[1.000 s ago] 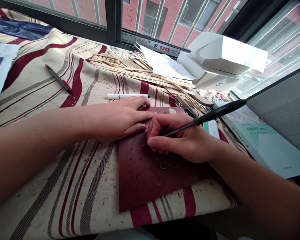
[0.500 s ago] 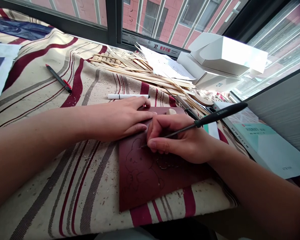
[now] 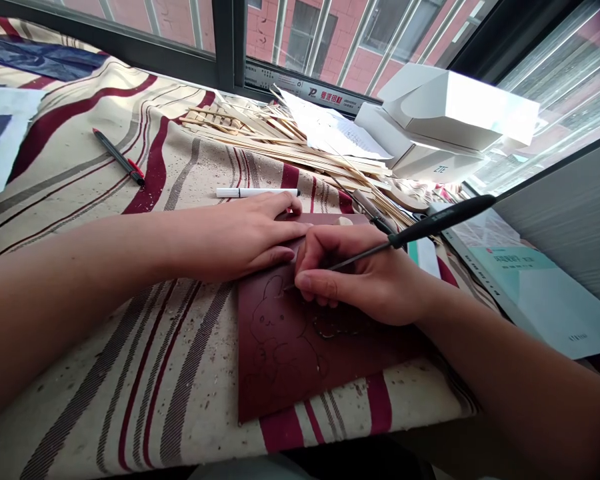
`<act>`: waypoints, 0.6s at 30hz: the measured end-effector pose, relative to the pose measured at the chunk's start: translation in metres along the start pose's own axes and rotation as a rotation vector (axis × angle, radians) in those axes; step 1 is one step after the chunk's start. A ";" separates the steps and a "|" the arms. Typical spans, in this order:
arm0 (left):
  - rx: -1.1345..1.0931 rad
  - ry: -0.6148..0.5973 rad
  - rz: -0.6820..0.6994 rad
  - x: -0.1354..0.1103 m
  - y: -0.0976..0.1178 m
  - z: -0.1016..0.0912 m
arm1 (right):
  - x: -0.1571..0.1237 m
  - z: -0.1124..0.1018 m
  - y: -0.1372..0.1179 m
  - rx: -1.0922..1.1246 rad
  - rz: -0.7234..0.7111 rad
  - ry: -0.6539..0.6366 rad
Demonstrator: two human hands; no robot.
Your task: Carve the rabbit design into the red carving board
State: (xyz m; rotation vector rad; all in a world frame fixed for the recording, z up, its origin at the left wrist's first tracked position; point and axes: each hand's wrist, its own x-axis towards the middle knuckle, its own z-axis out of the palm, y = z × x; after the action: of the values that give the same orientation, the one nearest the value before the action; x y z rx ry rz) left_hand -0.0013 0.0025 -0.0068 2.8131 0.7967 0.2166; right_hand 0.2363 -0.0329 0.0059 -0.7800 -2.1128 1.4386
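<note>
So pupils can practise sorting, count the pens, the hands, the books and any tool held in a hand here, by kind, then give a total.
Pens: 2 (black-and-red pen, white pen)
Hands: 2 (left hand, right hand)
Books: 1 (teal book)
Tools in hand: 1 (black-handled tool)
Total: 6

Probably a home craft corner: striped cloth (image 3: 55,400) dusted with shavings (image 3: 207,170), piled wooden strips (image 3: 290,143), and a window (image 3: 227,40) facing a brick building (image 3: 265,33).
</note>
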 end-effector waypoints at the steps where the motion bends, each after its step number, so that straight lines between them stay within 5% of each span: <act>1: 0.001 0.001 0.000 0.000 0.000 0.000 | 0.000 0.000 0.000 -0.003 -0.017 -0.004; 18: -0.007 0.010 -0.009 0.000 0.003 -0.001 | 0.001 0.000 0.000 0.021 0.004 0.011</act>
State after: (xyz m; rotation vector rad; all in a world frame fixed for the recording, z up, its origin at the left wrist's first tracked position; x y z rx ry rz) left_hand -0.0002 0.0003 -0.0050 2.8036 0.8086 0.2319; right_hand 0.2360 -0.0322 0.0059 -0.7828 -2.0862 1.4529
